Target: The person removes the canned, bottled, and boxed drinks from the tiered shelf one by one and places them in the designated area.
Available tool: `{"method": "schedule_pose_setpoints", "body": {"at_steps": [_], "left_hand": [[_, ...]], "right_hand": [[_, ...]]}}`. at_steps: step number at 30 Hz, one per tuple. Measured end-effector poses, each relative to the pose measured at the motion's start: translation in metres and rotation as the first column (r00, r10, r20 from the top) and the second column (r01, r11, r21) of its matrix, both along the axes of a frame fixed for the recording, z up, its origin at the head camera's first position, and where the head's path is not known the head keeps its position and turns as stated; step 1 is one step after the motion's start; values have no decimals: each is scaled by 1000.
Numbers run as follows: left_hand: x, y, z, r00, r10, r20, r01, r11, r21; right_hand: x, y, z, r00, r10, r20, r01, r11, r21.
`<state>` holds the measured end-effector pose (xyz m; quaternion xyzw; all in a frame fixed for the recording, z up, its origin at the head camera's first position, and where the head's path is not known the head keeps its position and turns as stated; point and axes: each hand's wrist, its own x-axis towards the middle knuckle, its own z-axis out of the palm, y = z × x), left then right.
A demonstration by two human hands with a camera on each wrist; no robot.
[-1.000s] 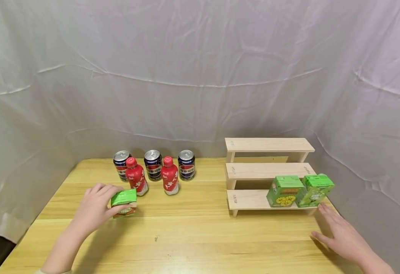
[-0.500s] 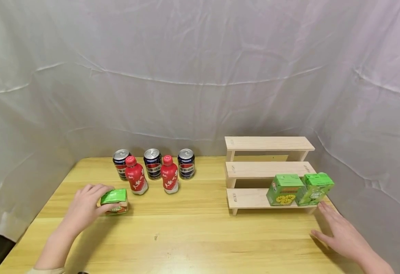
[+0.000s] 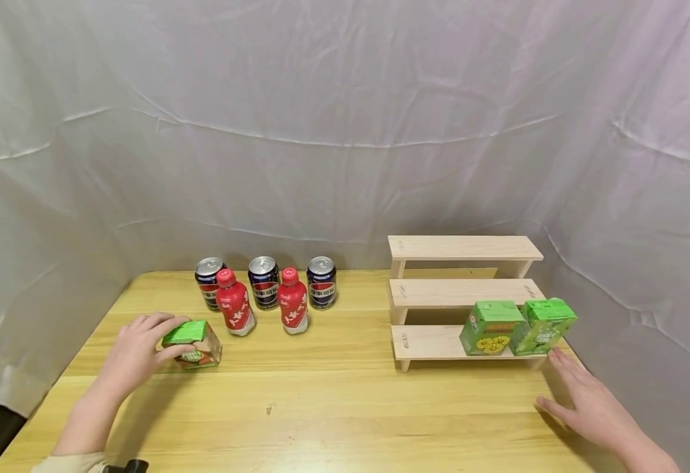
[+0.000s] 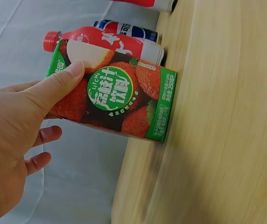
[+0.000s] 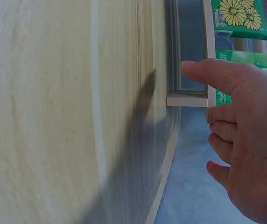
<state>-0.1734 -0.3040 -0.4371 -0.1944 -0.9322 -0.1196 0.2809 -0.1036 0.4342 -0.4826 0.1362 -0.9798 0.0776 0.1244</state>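
My left hand (image 3: 132, 358) grips a litchi juice carton (image 3: 205, 348) with a green top, thumb on its front face. In the left wrist view the carton (image 4: 145, 105) shows red litchis and a round green label; its bottom is at or very near the tabletop. Two red bottles (image 3: 235, 305) stand to its right, with several dark blue cola cans behind. My right hand (image 3: 593, 404) is beside the right front corner of a wooden tiered shelf (image 3: 427, 345), fingers extended, holding nothing. On the lowest tier sit a chrysanthemum drink carton (image 3: 492, 332) and a light green carton (image 3: 542, 332).
Grey cloth (image 3: 345, 164) walls in the back and both sides of the wooden table (image 3: 333, 407). The shelf's middle tier (image 3: 463, 292) and top tier (image 3: 463, 247) hold nothing. A small dark object (image 3: 134, 466) shows near the left sleeve.
My left hand has moved left with the litchi juice carton, away from the red bottles, and the carton has turned a little. The right hand has stayed still.
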Motion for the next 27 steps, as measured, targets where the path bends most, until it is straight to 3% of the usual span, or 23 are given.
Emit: {"method": "schedule_pose_setpoints", "body": {"at_steps": [5, 13, 21, 27], "left_hand": [[-2, -3, 0, 1000, -7, 18, 7, 1000, -2], [-7, -8, 5, 992, -7, 126, 7, 1000, 3], [-9, -11, 7, 991, -33, 132, 33, 999, 5], [-8, -10, 10, 981, -8, 192, 2, 1000, 32]], "right_hand": [[0, 1, 0, 1000, 5, -12, -5, 1000, 3], [0, -1, 2, 1000, 6, 0, -6, 1000, -6], [0, -2, 3, 1000, 12, -7, -12, 1000, -9], [1, -2, 3, 1000, 5, 1, -5, 1000, -21]]}}
